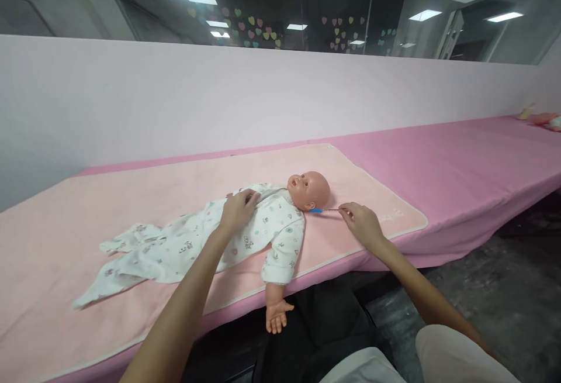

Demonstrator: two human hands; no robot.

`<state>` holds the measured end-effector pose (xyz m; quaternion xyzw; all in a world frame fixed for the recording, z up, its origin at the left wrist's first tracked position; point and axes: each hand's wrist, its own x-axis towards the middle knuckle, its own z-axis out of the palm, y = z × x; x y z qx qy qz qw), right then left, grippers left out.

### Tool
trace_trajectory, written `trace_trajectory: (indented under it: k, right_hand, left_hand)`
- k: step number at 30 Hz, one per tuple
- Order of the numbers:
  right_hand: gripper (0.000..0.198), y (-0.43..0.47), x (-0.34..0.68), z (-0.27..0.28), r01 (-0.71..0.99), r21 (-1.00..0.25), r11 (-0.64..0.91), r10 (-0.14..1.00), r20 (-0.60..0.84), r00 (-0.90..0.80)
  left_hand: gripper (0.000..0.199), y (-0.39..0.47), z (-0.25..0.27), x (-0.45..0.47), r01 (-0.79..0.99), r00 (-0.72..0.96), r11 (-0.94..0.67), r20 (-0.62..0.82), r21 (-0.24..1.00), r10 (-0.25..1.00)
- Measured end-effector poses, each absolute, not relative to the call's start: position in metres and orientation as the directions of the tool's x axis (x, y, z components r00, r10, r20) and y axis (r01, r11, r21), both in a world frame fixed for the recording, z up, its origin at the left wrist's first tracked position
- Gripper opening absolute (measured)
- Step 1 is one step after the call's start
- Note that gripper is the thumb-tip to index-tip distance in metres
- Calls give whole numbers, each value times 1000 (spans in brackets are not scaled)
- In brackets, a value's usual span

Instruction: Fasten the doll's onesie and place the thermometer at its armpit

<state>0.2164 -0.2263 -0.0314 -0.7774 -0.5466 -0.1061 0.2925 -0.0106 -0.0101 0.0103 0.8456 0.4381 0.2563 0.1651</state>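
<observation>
A baby doll (310, 189) lies on its back, dressed in a white printed romper (263, 225). Its head is turned to one side, and one arm hangs over the table's front edge. My left hand (239, 210) rests on the doll's chest, fingers curled on the romper's front near the collar; the fingertips are partly hidden. Between the fingertips of my right hand (360, 223) is a thin stick with a blue end (316, 210). The blue end lies beside the doll's ear and neck; whether it touches them I cannot tell.
Under the doll is a pale peach mat (372, 196) with a white edge, laid on a pink-covered table (460, 166). A white wall (197, 96) with a window above stands behind. Another doll-like thing (543, 118) shows at the far right.
</observation>
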Motion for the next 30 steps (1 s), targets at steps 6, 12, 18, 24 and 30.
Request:
trace_trajectory:
  k: [6, 12, 18, 24, 30]
  right_hand:
    - [21, -221, 210, 2, 902, -421, -94, 787, 523, 326]
    - [22, -179, 185, 31, 920, -388, 59, 799, 571, 189]
    - [27, -116, 160, 40, 977, -210, 22, 838, 537, 96]
    - [33, -81, 142, 44, 1000, 12, -7, 911, 412, 2]
    - [23, -44, 119, 27, 996, 82, -44, 944, 330, 14]
  left_hand:
    - [27, 14, 9, -7, 522, 233, -302, 208, 798, 950]
    - [26, 21, -6, -4, 7, 232, -25, 22, 1000, 972]
    - [45, 15, -11, -10, -208, 316, 47, 22, 977, 948]
    - [50, 14, -12, -10, -260, 309, 24, 59, 965, 949]
    - [47, 8, -12, -11, -261, 365, -25, 123, 965, 923]
